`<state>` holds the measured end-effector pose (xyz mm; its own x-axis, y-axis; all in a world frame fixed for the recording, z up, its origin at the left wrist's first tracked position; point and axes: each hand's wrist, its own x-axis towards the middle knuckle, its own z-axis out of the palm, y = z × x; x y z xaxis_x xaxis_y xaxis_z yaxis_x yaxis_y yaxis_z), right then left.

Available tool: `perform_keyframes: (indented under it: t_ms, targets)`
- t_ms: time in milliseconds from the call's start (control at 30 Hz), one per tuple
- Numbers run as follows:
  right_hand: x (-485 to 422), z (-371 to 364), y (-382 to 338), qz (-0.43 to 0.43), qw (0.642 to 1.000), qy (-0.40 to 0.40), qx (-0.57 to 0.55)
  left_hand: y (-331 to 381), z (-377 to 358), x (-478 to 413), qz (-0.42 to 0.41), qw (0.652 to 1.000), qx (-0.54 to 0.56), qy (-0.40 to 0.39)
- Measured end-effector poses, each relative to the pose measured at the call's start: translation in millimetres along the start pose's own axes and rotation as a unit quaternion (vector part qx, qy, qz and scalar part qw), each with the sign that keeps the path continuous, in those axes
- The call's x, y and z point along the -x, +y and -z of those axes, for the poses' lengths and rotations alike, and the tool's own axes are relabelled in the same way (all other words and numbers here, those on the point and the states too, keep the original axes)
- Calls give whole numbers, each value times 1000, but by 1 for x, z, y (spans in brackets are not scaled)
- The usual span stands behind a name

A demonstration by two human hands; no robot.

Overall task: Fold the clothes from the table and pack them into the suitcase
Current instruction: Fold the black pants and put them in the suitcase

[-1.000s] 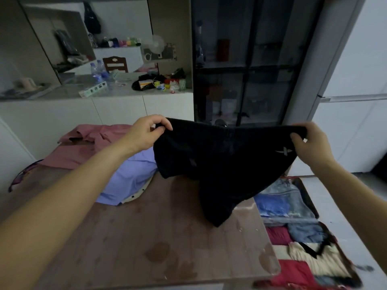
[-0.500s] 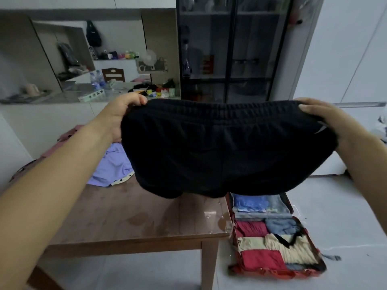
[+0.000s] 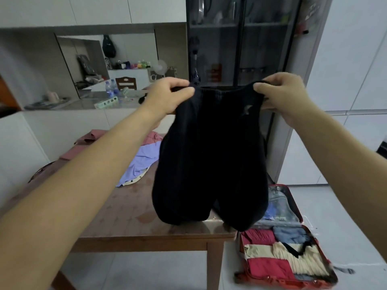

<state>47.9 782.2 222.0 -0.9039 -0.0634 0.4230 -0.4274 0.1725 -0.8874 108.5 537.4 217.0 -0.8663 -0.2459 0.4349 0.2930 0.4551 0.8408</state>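
I hold black shorts [image 3: 211,164] up in the air by the waistband, legs hanging down over the table's right corner. My left hand [image 3: 169,95] pinches the waistband's left end, and my right hand [image 3: 280,95] pinches its right end. The brown wooden table [image 3: 129,222] lies below, with a lilac garment [image 3: 142,162] and a pink garment [image 3: 83,145] lying unfolded at its far side. On the floor to the right, the open red suitcase [image 3: 287,283] holds folded red, cream and blue clothes.
A white counter [image 3: 62,122] with bottles and clutter runs behind the table. A dark glass cabinet [image 3: 240,49] stands straight ahead and white wall panels at the right. Pale tiled floor surrounds the suitcase.
My hands have come closer together, so the waistband that was stretched wide is now bunched narrow and the shorts hang longer. The view has pulled back and up from the table.
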Motion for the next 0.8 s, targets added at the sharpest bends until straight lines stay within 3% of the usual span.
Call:
perform_keyframes:
  t_ms: [167, 267, 467, 600, 700, 800]
  targets:
    - [18, -47, -32, 77, 996, -37, 14, 18, -38, 12, -128, 983, -103, -87]
    - [24, -54, -35, 112, 989, -88, 51, 13, -42, 15, -168, 977, -113, -60]
    - [32, -49, -36, 104, 976, -184, 53, 0, -17, 21, -111, 992, -34, -54]
    - [35, -61, -39, 120, 971, -186, 91, 8, -15, 25, -101, 993, -3, -54]
    - [34, -68, -37, 131, 967, -176, 126, 11, -11, 29, -115, 988, -10, -98]
    - [28, -66, -30, 93, 974, -146, 147, 7, -5, 28, -76, 991, -8, -107]
